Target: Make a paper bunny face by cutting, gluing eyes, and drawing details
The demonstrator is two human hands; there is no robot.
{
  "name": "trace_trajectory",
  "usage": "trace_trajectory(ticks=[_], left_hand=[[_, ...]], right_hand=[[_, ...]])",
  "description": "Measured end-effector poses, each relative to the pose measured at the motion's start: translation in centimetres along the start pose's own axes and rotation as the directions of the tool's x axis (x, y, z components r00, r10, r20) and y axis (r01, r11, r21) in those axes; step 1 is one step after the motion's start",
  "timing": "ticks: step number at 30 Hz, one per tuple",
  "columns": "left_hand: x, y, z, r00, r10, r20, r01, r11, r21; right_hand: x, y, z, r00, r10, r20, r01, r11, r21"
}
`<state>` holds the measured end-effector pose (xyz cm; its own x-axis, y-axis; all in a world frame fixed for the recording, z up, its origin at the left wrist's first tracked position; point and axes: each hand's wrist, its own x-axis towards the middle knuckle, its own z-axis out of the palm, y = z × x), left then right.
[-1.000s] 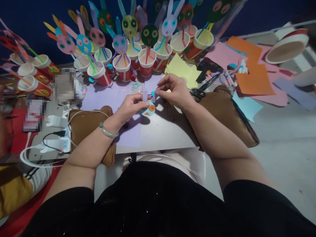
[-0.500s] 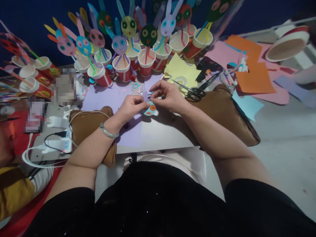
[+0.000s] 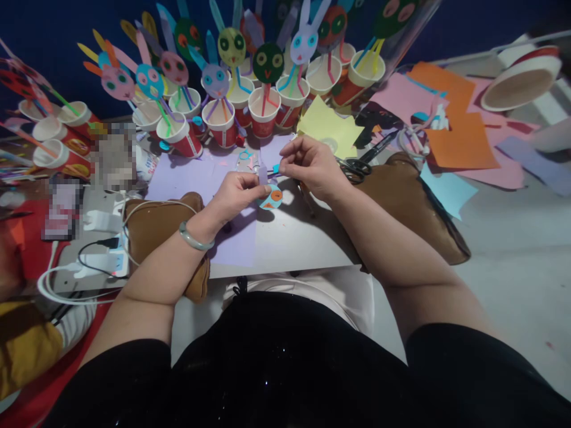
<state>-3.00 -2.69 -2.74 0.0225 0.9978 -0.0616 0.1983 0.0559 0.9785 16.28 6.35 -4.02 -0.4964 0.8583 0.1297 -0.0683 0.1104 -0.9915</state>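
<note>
Dark blue wall [image 3: 486, 32] stands behind a messy table [image 3: 307, 246]. At the near middle, the left hand [image 3: 232, 193] has its fingers pinched shut on the light blue round paper face [image 3: 270, 202], right by its top edge. The face has an orange eye and an orange pointy bit. A purple paper strip [image 3: 263, 174] sticks up by those fingers. The right hand [image 3: 314, 166] has its fingers bent and nearly closed, next to a little blue piece [image 3: 276, 169]; I can't tell if they hold it.

I think a soft pinch at the edge is best, so the paper won't bend, with the face flat and the strip straight. Small, slow finger moves should help.

Purple paper [image 3: 232, 246] lies under and beside the left hand. Black scissors [image 3: 357, 170] and yellow paper [image 3: 332, 122] are near the right hand. Farther back, bunny faces [image 3: 267, 62] stand up in red and white cups [image 3: 264, 125].
</note>
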Motion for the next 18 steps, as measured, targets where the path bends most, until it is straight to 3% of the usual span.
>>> trace_trajectory(ticks=[3,7,10,14,18], left_hand=[[0.0,-0.1,0.0,1.000,0.001,-0.011,-0.001,1.000,-0.019],[0.1,-0.3,0.0,1.000,0.008,-0.002,-0.008,1.000,-0.025],[0.1,-0.3,0.0,1.000,0.006,0.007,-0.006,1.000,-0.008],[0.1,-0.4,0.1,1.000,0.004,-0.005,-0.005,0.999,-0.034],[0.4,-0.8,0.0,0.997,0.055,-0.057,-0.059,0.995,-0.079]], right_hand=[[0.1,-0.2,-0.2,1.000,0.029,0.009,-0.029,1.000,-0.011],[-0.1,-0.8,-0.2,0.976,0.120,0.181,-0.106,0.990,-0.089],[-0.4,-0.9,0.1,0.959,0.148,0.241,-0.117,0.983,-0.139],[-0.4,-0.8,0.2,0.973,0.128,0.191,-0.103,0.985,-0.135],[1.1,-1.8,-1.8,0.995,0.058,0.078,-0.047,0.989,-0.139]])
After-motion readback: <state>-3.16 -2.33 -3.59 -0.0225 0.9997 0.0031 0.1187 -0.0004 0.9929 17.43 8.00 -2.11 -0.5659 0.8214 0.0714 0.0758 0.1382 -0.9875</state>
